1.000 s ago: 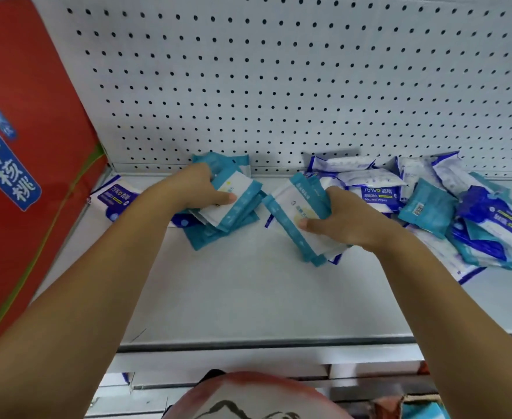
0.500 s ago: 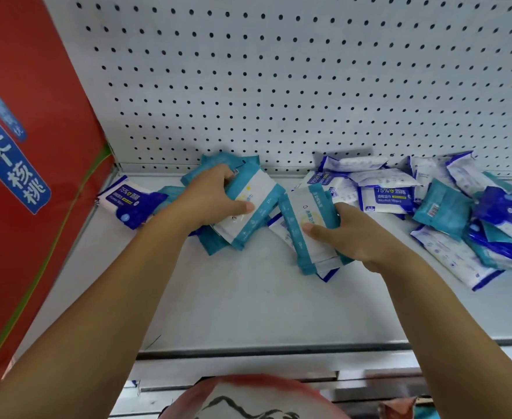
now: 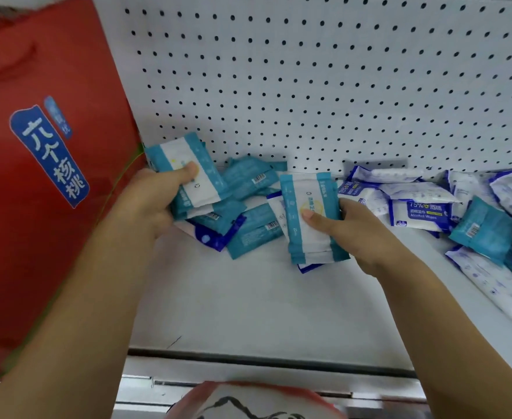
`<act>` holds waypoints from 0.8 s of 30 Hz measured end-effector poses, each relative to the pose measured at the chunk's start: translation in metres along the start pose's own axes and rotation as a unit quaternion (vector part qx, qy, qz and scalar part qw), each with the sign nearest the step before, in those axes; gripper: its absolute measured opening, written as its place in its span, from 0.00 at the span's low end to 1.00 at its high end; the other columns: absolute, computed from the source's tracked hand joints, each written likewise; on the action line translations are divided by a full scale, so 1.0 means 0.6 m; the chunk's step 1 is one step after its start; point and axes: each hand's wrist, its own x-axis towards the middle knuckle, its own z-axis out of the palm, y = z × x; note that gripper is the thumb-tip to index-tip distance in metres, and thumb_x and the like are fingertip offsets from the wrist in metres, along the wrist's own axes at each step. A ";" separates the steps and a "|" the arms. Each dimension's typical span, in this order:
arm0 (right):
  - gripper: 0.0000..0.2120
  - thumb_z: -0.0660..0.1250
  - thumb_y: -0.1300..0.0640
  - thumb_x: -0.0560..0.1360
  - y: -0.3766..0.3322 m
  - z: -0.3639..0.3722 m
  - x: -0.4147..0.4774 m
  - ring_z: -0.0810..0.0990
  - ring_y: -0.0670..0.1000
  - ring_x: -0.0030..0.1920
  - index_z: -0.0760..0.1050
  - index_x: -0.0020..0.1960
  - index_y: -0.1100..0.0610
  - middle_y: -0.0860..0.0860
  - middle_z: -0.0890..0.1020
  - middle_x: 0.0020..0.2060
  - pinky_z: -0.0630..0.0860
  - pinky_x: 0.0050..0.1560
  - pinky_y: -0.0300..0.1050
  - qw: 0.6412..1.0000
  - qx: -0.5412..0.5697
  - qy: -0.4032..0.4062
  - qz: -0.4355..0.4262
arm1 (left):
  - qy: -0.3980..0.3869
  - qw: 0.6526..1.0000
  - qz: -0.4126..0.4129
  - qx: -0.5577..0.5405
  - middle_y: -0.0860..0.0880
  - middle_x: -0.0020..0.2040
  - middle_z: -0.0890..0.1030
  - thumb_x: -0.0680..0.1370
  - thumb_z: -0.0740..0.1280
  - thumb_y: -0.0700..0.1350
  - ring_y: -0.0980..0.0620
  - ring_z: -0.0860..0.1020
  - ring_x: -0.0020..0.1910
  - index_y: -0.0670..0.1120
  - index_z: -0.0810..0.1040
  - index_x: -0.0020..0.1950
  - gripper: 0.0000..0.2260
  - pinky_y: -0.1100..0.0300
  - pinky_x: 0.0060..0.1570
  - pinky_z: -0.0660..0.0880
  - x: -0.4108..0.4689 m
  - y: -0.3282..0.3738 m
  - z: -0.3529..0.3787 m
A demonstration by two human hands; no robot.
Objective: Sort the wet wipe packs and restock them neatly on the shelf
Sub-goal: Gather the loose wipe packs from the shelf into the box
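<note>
My left hand (image 3: 155, 201) grips a small stack of teal-and-white wet wipe packs (image 3: 194, 173), lifted and tilted near the red box. My right hand (image 3: 354, 231) holds another stack of teal-and-white packs (image 3: 306, 213), thumb across the front, its lower end near the white shelf (image 3: 248, 303). Between the hands lie several loose teal packs (image 3: 254, 231) and a dark blue pack (image 3: 212, 237). A jumbled heap of blue-and-white alcohol wipe packs (image 3: 421, 213) and teal packs (image 3: 484, 231) covers the right part of the shelf.
A tall red box with blue Chinese lettering (image 3: 43, 182) stands at the shelf's left end. White pegboard (image 3: 309, 86) forms the back wall. The shelf's front lip (image 3: 264, 361) runs below my arms.
My left hand has lifted its stack up and leftward toward the red box. My right hand has turned its stack more upright. The camera has moved closer.
</note>
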 end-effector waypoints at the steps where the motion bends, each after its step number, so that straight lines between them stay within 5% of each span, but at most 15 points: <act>1: 0.21 0.74 0.44 0.72 0.000 0.004 0.004 0.81 0.42 0.48 0.75 0.62 0.49 0.40 0.82 0.50 0.76 0.40 0.38 1.000 -0.002 0.000 -0.002 | 0.018 1.000 -0.011 -0.010 0.45 0.56 0.86 0.80 0.72 0.41 0.48 0.86 0.48 0.46 0.81 0.56 0.05 0.45 0.49 0.83 0.001 -0.012 -0.004; 4: 0.22 0.74 0.44 0.73 -0.001 0.016 0.014 0.80 0.41 0.49 0.73 0.63 0.50 0.41 0.81 0.53 0.75 0.38 0.37 1.000 -0.015 -0.008 -0.011 | 0.067 0.997 -0.024 -0.043 0.44 0.60 0.84 0.81 0.71 0.42 0.47 0.84 0.49 0.45 0.79 0.62 0.10 0.42 0.50 0.81 -0.007 -0.054 0.001; 7: 0.24 0.74 0.44 0.73 0.002 0.027 0.021 0.78 0.40 0.48 0.72 0.64 0.50 0.40 0.79 0.53 0.74 0.37 0.35 0.999 -0.044 -0.001 -0.023 | 0.114 0.991 -0.011 -0.067 0.48 0.60 0.83 0.80 0.72 0.43 0.50 0.84 0.48 0.46 0.76 0.69 0.17 0.51 0.44 0.82 -0.016 -0.088 0.015; 15: 0.20 0.74 0.50 0.75 -0.018 0.040 0.047 0.81 0.45 0.56 0.73 0.64 0.50 0.43 0.82 0.56 0.81 0.53 0.47 0.994 -0.056 0.002 -0.089 | 0.132 0.989 -0.007 -0.068 0.48 0.58 0.82 0.79 0.74 0.42 0.53 0.82 0.44 0.45 0.75 0.68 0.19 0.56 0.39 0.80 -0.027 -0.087 0.035; 21: 0.16 0.73 0.51 0.76 -0.040 0.052 0.060 0.81 0.42 0.51 0.73 0.61 0.50 0.41 0.82 0.52 0.76 0.43 0.38 0.988 -0.105 -0.053 -0.103 | 0.118 0.991 -0.001 -0.064 0.51 0.50 0.82 0.79 0.74 0.41 0.54 0.82 0.42 0.45 0.75 0.64 0.15 0.62 0.28 0.78 -0.037 -0.086 0.043; 24: 0.15 0.71 0.50 0.77 -0.043 0.057 0.061 0.79 0.40 0.50 0.71 0.61 0.48 0.38 0.80 0.50 0.76 0.41 0.38 0.984 -0.133 -0.076 -0.095 | 0.113 0.992 0.019 -0.062 0.49 0.55 0.84 0.79 0.74 0.41 0.51 0.85 0.47 0.45 0.77 0.65 0.15 0.55 0.39 0.83 -0.042 -0.086 0.038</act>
